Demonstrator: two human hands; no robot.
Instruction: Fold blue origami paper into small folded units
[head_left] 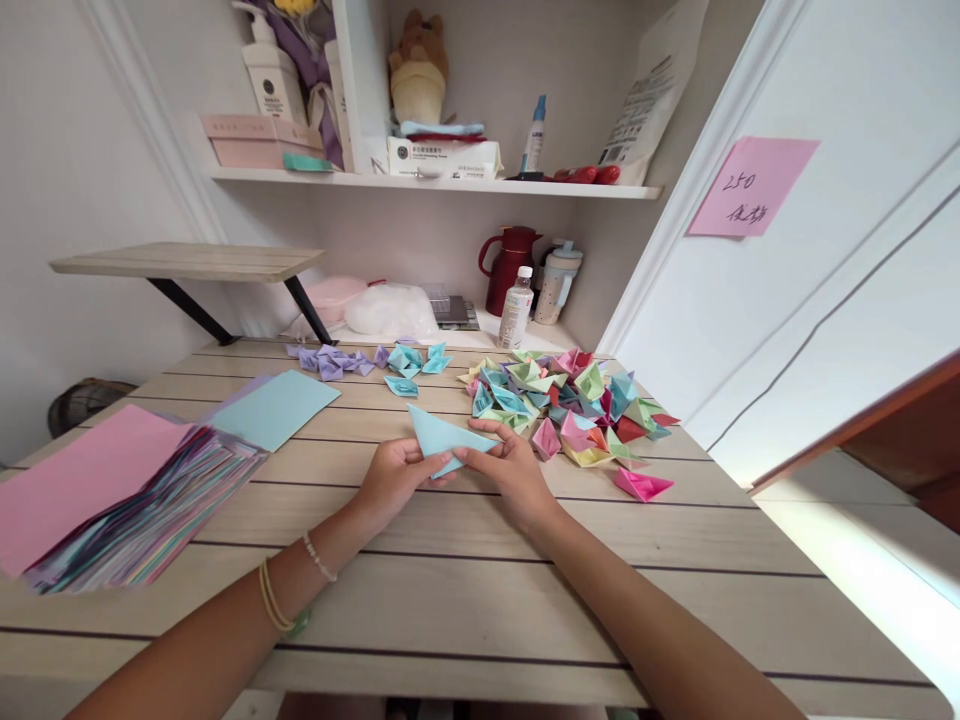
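A light blue sheet of folded paper (444, 436) is held between both hands above the middle of the table, its pointed corners reaching up-left and to the right. My left hand (399, 474) pinches its lower left edge, thumb on top. From the other side my right hand (514, 468) grips it, the thumb pressing near the middle and fingers behind. Beyond the hands lie several blue folded paper boats (403, 387) and purple folded pieces (331, 361). A heap of many-coloured paper boats (577, 400) sits to the right, with a bright pink boat (643, 485) at its near edge.
A thick stack of coloured paper (97, 480) lies at the left, beside light blue sheets (274, 410). Behind stand a plastic bottle (516, 312), a red jug (511, 270) and a tumbler (558, 284). A small raised shelf (187, 260) overhangs the table's back left.
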